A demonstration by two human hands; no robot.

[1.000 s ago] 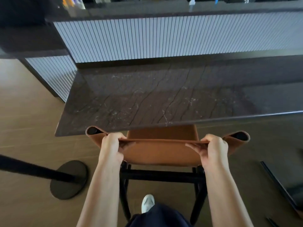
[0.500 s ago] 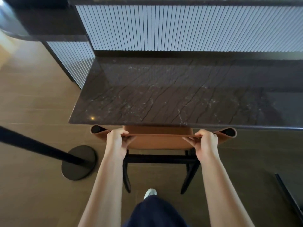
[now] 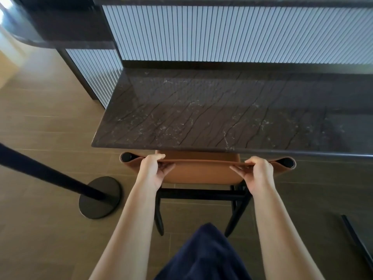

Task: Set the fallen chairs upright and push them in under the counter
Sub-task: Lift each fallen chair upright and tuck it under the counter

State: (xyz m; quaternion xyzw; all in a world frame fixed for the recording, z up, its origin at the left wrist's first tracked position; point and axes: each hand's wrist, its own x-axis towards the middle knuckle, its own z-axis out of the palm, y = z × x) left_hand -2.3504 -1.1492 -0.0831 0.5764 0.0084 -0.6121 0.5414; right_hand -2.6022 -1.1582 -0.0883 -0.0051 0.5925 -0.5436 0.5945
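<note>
Both hands clenched on top edge of backrest of tan chair [image 3: 201,172]: left hand [image 3: 154,170] toward one end, right hand [image 3: 257,173] toward the other, fingers [image 3: 155,158] curled over the far side, thumbs pressing the near face. Grips evenly spaced about the backrest centre, each just inboard of a rolled end loop. Chair upright, all visible black legs on the floor below the grip; seat beyond the grip already hidden under the dark stone counter [image 3: 222,112], backrest just short of its front edge.

Backrest reads as a leather or leather-like sling: thin, bows slightly between the two grips, so likely soft and some give under push. Judged better to drive through the stiffer rolled ends or the black frame than through the sling centre. Frame slender; chair judged light to moderate. Legs on smooth wood-look floor [image 3: 50,128], likely to slide readily.

Outboard of left grip: black stanchion base [image 3: 100,197], apart from the nearest chair leg. Outboard of right grip, low: dark bar [image 3: 357,237], identity not determinable.
</note>
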